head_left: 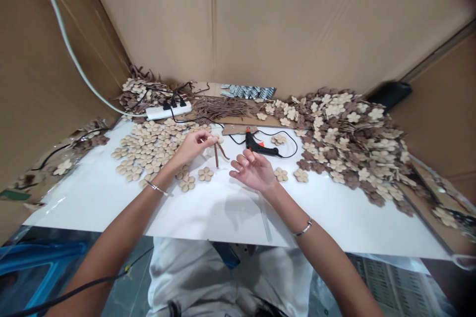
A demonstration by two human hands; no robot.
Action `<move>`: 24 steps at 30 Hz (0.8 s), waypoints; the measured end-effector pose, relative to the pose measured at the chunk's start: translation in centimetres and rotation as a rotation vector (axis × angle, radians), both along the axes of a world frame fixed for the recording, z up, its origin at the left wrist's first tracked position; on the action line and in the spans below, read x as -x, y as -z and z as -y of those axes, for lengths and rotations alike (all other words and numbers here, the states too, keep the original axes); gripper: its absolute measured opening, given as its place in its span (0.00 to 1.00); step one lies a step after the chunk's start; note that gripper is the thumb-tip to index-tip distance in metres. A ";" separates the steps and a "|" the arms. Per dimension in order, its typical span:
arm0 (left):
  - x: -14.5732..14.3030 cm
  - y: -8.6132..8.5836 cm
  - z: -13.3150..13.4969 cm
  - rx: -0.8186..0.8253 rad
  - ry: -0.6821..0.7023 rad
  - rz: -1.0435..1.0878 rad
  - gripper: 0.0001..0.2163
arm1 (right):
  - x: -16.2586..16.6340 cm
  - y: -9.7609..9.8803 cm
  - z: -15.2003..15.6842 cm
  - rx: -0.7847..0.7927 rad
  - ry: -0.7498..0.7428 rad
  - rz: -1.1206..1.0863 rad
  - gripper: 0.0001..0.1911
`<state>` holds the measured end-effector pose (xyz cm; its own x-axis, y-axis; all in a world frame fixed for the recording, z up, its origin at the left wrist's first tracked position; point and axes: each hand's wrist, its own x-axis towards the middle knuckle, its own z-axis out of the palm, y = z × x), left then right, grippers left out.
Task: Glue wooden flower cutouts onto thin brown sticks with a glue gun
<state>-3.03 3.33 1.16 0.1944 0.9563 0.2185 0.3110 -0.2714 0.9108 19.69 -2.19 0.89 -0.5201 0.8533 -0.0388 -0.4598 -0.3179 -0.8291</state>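
Left hand (191,147): fingers clamped on the top of two brown strips (216,156), which hang below them with the lower ends free above the desk (223,213). Right hand (253,169): palm up, fingers apart and empty. The glue gun (262,148) lies just beyond them, within reach.

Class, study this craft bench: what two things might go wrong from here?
The glue gun lies just beyond the open right hand; a careless reach might meet its tip. Its black cord loops near the left hand, which pinches thin brown strips; a snag might drag the gun.
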 end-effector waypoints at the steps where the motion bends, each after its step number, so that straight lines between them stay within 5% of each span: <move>1: 0.0 0.0 0.0 0.002 0.004 0.002 0.17 | 0.1 0.0 0.0 -0.016 0.005 -0.003 0.26; 17: 2.1 -0.2 -1.6 0.158 -0.098 0.071 0.17 | 0.5 1.5 -1.2 0.074 0.072 -0.015 0.20; 20: 4.3 -2.0 -4.4 0.139 -0.268 0.214 0.13 | 0.6 2.1 -1.3 0.087 0.030 -0.039 0.18; 24: 8.8 -6.5 -9.9 0.054 -0.625 0.399 0.07 | 0.6 2.3 -1.1 0.076 -0.016 -0.050 0.17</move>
<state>-11.78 13.27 7.62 -0.4741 0.8738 0.1084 0.0352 -0.1042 0.9939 19.05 -1.05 -1.41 -0.5362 0.8406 -0.0770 -0.4943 -0.3866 -0.7786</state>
